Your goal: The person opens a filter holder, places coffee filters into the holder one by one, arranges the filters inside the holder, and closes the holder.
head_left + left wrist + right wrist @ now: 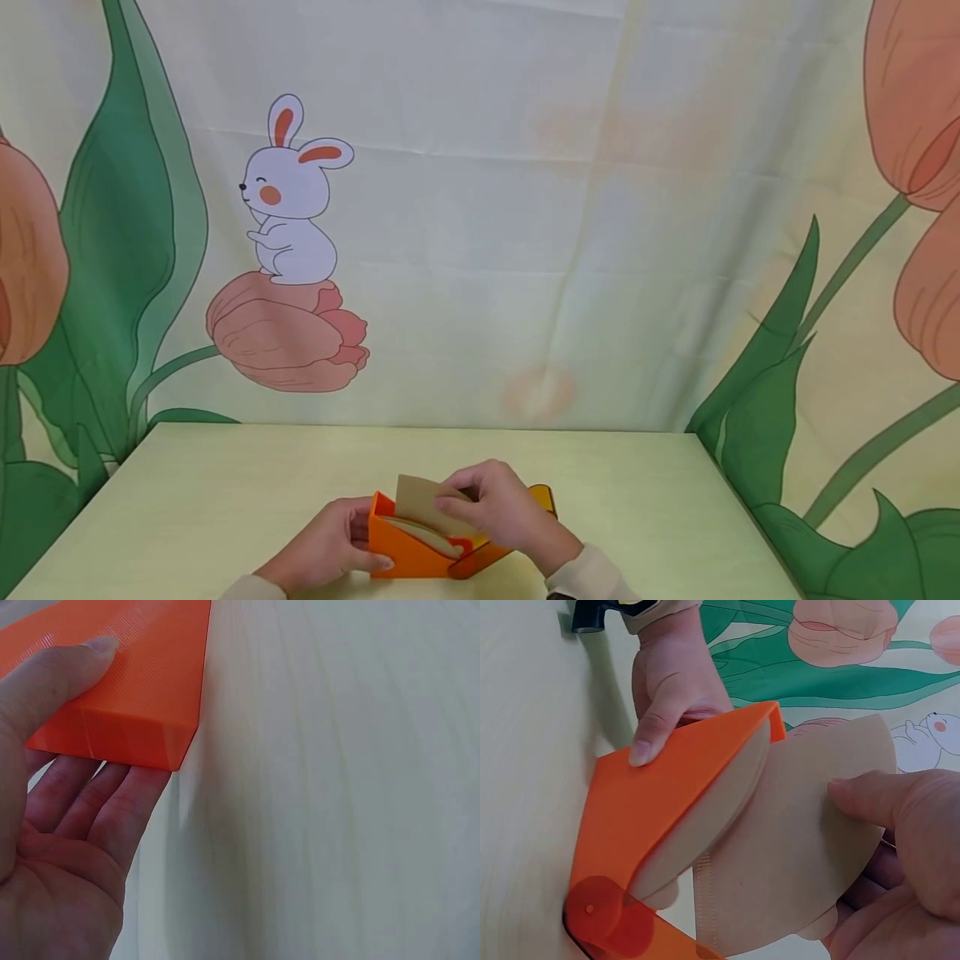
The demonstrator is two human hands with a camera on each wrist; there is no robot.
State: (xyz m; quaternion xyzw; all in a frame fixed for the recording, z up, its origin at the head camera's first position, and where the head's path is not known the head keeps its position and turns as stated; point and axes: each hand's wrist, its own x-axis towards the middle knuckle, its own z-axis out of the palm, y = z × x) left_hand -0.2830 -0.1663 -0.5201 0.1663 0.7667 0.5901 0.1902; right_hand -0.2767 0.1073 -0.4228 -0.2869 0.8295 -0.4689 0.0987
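Note:
An orange filter holder [408,556] stands on the table with its hinged lid [542,498] swung out to the right. My left hand [330,540] grips the holder's left end, thumb on the near face and fingers round the far side; the left wrist view shows this orange end [127,739] close up. Brown paper coffee filters [709,806] sit inside the holder. Between thumb and fingers my right hand [498,507] pinches a brown paper coffee filter [780,817], raised partly above the holder's opening. The filter's crimped edge shows in the right wrist view.
The pale wood-grain table [247,475] stretches around the holder. Behind it hangs a cloth backdrop [480,250] printed with a rabbit, tulips and leaves. A dark band [591,613] is on the left wrist.

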